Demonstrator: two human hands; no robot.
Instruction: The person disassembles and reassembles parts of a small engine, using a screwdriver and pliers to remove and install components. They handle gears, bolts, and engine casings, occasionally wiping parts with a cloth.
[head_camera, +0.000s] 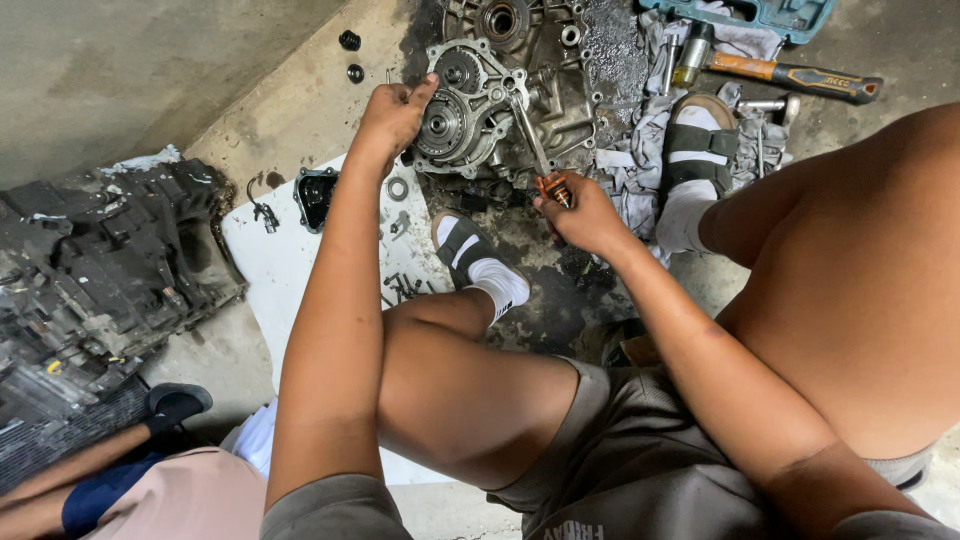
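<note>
Head view, read from the left: a dismantled, grimy engine block (100, 270) lies on the floor, and just beside it a white board (290, 260) carries loose bolts and a small black cover (315, 195). Further right, the left hand (392, 112) is closed on the rim of the gear housing (500, 105), which lies on the oily concrete floor between the sandalled feet. The housing is judged heavy, rigid cast metal, slick with oil; its outer edge or bolt lugs are judged the safest hold, not the gears. The right hand (580, 212) is wrapped around the orange handle of a screwdriver (535, 155), whose shaft is set against the housing. A hammer (790, 72) rests on rags beyond.
</note>
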